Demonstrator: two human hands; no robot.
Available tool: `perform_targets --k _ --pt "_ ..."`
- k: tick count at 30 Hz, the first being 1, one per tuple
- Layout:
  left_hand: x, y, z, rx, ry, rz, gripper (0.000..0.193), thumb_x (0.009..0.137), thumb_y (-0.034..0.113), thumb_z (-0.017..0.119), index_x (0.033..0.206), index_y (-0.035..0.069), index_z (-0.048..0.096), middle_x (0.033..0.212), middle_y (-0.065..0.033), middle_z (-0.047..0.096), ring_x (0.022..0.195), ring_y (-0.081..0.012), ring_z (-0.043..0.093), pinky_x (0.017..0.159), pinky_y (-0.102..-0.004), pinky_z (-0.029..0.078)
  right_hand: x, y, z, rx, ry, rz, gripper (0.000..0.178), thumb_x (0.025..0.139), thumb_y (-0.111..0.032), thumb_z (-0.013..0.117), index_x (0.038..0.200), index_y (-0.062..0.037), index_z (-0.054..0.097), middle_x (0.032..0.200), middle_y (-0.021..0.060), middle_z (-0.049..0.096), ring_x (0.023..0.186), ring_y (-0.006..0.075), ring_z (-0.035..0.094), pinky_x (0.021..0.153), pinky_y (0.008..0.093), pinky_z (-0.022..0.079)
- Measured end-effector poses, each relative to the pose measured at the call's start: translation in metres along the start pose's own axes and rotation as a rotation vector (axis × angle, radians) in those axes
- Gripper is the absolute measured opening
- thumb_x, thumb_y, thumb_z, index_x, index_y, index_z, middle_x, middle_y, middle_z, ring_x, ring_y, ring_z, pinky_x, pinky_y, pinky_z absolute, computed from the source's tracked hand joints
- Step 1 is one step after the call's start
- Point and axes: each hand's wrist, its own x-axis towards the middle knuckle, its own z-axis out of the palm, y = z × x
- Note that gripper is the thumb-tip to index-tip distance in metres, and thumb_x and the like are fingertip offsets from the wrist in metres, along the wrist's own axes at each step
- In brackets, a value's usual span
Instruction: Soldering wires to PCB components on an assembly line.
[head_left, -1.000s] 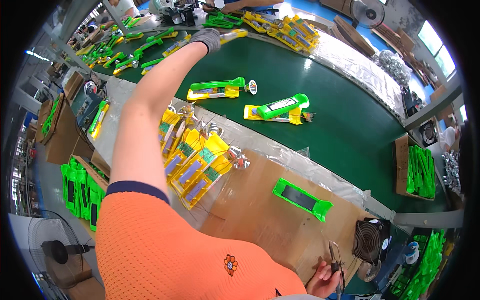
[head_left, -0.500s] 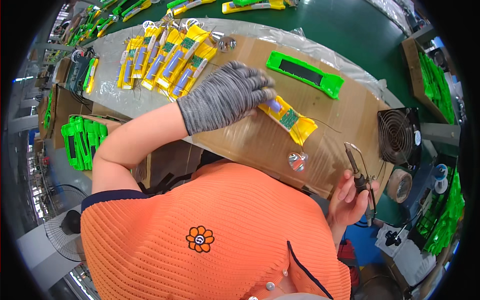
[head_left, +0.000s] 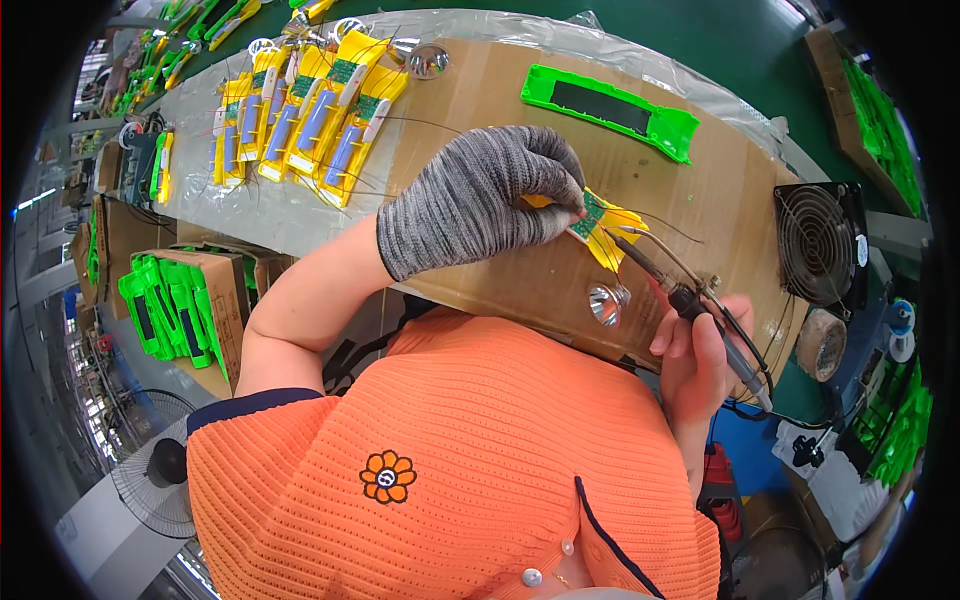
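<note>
My left hand, in a grey knitted glove with bare fingertips, is closed in a pinch at the edge of a small green circuit board. What the fingertips pinch is too small to make out. The board sits in a yellow plastic housing, partly covered by the glove. My bare right hand grips a soldering iron with a thin curved metal tube alongside. Its tip is close to the board; contact cannot be told. A shiny reflector cup lies just below the housing, near thin dark wires.
Several yellow housings with purple cells and boards lie at the left. Beyond my hands is a green casing on the cardboard. A black fan and a tape roll stand at the right. Green parts fill a box at left.
My right hand has brought the soldering iron up and left to the board. My left hand has gone from lying over the housing to a pinch beside the board.
</note>
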Motion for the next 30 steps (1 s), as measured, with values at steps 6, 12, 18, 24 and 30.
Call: perform_targets --k 6,12,18,24,30 --pt "0.001 0.000 0.004 -0.014 0.059 -0.141 0.018 0.082 0.004 0.073 0.099 0.008 0.071 0.086 -0.0054 0.069 0.080 -0.0203 0.069 0.074 -0.0290 0.055 0.009 0.007 -0.002 0.105 0.004 -0.035 0.017 0.090 -0.007 0.060 0.099 -0.0035 0.046 0.078 0.0159 0.061 0.053 0.0160 0.052 0.052 0.0312 0.049" --pt "0.006 -0.003 -0.007 0.069 -0.065 0.066 0.016 0.083 0.003 0.070 0.098 0.008 0.069 0.089 -0.0071 0.068 0.081 -0.0242 0.068 0.072 -0.0319 0.055 0.008 0.007 -0.004 0.091 0.020 0.003 0.017 0.090 -0.007 0.060 0.099 -0.0044 0.046 0.082 0.0184 0.063 0.054 0.0163 0.053 0.052 0.0318 0.050" --pt "0.012 0.010 -0.004 0.268 -0.118 -0.022 0.012 0.079 0.005 0.071 0.090 0.007 0.067 0.093 -0.0087 0.063 0.082 -0.0288 0.066 0.070 -0.0351 0.054 0.010 0.003 0.000 0.014 -0.008 0.048 0.019 0.090 -0.004 0.059 0.100 -0.0043 0.042 0.091 0.0232 0.065 0.055 0.0155 0.054 0.059 0.0329 0.053" --pt "0.016 0.012 -0.002 0.356 -0.157 -0.053 0.011 0.076 0.008 0.071 0.085 0.005 0.065 0.090 -0.0105 0.061 0.080 -0.0311 0.064 0.068 -0.0386 0.053 0.013 0.000 0.008 -0.048 0.019 0.101 0.020 0.091 -0.002 0.059 0.100 -0.0031 0.041 0.104 0.0317 0.064 0.057 0.0139 0.055 0.059 0.0322 0.055" --pt "0.016 0.013 -0.001 0.395 -0.151 -0.053 0.012 0.077 0.009 0.072 0.086 0.005 0.065 0.090 -0.0111 0.061 0.080 -0.0317 0.064 0.068 -0.0398 0.053 0.013 0.000 0.012 -0.048 0.009 0.105 0.018 0.091 0.000 0.058 0.099 -0.0025 0.042 0.106 0.0300 0.064 0.058 0.0136 0.056 0.060 0.0318 0.055"
